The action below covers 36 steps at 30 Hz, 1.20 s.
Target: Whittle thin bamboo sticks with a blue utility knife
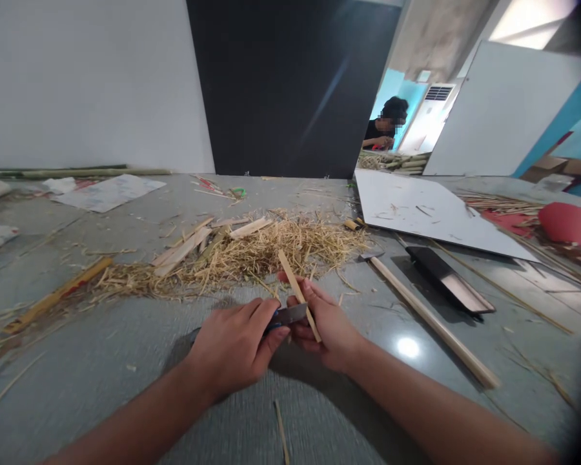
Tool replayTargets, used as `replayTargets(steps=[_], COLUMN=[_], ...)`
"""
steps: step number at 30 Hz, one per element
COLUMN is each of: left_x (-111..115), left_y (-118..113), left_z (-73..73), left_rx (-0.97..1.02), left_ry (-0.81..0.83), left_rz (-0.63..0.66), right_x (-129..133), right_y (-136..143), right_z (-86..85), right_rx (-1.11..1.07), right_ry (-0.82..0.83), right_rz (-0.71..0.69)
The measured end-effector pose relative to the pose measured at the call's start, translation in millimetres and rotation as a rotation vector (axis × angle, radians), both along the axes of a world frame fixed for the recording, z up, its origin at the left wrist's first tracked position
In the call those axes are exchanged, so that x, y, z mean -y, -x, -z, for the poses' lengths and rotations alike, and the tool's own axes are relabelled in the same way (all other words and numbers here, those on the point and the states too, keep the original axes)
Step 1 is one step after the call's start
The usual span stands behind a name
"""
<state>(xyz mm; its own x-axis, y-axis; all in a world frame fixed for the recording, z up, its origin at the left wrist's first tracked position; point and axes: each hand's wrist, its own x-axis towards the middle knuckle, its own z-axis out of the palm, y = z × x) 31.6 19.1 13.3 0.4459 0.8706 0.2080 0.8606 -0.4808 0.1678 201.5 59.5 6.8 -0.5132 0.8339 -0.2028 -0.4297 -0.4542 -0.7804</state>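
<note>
Holding a knife [293, 314], my left hand [232, 342] is curled closed; my right hand [334, 330] pinches a pale strip [292, 278].

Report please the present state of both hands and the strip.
Left hand gripping knife. Right hand holding wooden strip, blade right at it. Shavings heap beyond hands, not between them.

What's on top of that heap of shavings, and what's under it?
Pale wood pieces lie toward the far left of the heap. The strip in front is held in the right hand. Grey surface shows around the heap, but what's beneath is covered.
</note>
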Motion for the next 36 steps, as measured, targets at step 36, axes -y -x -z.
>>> replayTargets(steps=[36], left_x=[4.2], left_y=[-3.0], left_z=[-11.0], left_rx=[-0.044], left_ry=[0.125], left_rz=[-0.062], right_x=[4.2], right_y=[-4.8], right_z=[2.6], right_rx=[0.347], right_ry=[-0.679], right_rz=[-0.076])
